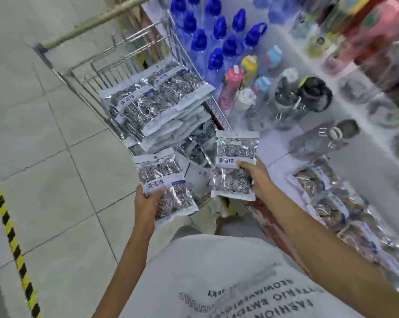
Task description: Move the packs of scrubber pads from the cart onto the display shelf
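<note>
A: Where are the packs you're moving?

B: You've got one in each hand. Your left hand [148, 199] grips a pack [165, 184] from below, thumb curled over its blue label, the pack tilted a bit to the left. Your right hand [256, 177] clamps a second pack [235, 166] by its right edge, held upright, thumb across the front near the label. Both packs hang above the near end of the cart, apart from each other.

A: And the rest of them?

B: Still in the wire cart [97, 72], a loose pile of packs [157, 104], the top ones lying flat and overlapping, with more slumped underneath.

A: What about the shelf?

B: It's on your right. The display shelf [278, 148] has a bare white patch just beyond your right hand. Farther along stand blue-capped bottles [219, 31] and assorted drinking bottles [258, 88]. At the near right there's a blurred heap of shiny bags [336, 203]; you can't tell what's in them.

A: And on your left?

B: Tiled floor [44, 138] with a yellow-and-black stripe [7, 228]
</note>
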Action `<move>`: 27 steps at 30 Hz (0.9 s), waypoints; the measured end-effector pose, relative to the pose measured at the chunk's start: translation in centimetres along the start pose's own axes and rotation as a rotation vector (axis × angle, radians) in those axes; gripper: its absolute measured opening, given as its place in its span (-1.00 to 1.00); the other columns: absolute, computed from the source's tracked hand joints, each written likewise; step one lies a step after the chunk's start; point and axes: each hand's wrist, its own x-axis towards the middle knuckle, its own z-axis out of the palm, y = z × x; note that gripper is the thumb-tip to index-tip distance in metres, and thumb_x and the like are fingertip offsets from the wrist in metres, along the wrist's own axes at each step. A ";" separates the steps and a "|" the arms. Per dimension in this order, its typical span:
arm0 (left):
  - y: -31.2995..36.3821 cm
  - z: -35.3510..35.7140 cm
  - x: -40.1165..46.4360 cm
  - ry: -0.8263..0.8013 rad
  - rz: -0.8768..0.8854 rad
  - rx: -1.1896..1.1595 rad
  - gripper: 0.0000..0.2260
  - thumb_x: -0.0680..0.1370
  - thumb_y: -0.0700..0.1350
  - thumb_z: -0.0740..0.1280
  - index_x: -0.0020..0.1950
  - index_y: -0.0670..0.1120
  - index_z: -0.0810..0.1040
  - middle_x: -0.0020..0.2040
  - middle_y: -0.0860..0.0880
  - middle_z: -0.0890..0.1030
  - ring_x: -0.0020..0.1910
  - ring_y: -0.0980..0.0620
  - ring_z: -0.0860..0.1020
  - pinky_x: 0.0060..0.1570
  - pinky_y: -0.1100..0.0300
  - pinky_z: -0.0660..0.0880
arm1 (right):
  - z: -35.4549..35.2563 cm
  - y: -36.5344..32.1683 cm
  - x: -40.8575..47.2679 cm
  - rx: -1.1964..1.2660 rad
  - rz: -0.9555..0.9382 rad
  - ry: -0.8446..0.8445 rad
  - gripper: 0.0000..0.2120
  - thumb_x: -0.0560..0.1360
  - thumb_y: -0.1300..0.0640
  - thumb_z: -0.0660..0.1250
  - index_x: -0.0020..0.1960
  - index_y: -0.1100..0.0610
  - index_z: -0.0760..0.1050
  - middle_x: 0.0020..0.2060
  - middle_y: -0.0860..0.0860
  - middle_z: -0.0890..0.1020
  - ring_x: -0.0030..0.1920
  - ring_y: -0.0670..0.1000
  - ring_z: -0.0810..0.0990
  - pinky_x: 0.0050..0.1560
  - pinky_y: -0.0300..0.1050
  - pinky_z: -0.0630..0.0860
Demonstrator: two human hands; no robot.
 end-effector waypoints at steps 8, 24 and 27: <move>-1.3 3.0 -1.9 -0.383 0.017 0.132 -0.66 0.46 -0.25 0.55 0.19 0.01 0.64 0.15 -0.16 0.72 0.14 -0.31 0.68 0.10 -0.42 0.57 | -8.6 9.5 -6.4 0.249 -0.069 0.178 -0.02 0.07 -0.14 0.73 0.41 0.05 0.44 0.20 0.09 0.68 0.24 0.19 0.63 0.31 0.31 0.52; -5.7 22.3 -11.1 -0.930 0.158 0.634 -0.35 0.28 0.22 0.65 0.31 0.16 0.54 0.18 0.08 0.69 0.21 -0.09 0.65 0.31 -0.23 0.53 | -24.2 16.3 -19.8 0.661 -0.032 0.538 -0.56 0.55 0.16 0.47 0.36 0.01 0.39 -0.04 -0.08 0.56 0.01 0.00 0.51 0.25 0.03 0.37; -7.3 25.8 -13.9 -0.986 0.155 0.687 -0.25 0.33 0.22 0.63 0.44 0.08 0.46 0.41 0.18 0.47 0.35 0.02 0.50 0.46 -0.16 0.37 | -27.2 17.4 -19.5 0.692 -0.009 0.543 -0.33 0.49 0.08 0.54 0.51 -0.01 0.32 0.32 0.01 0.52 0.30 0.12 0.46 0.43 0.17 0.34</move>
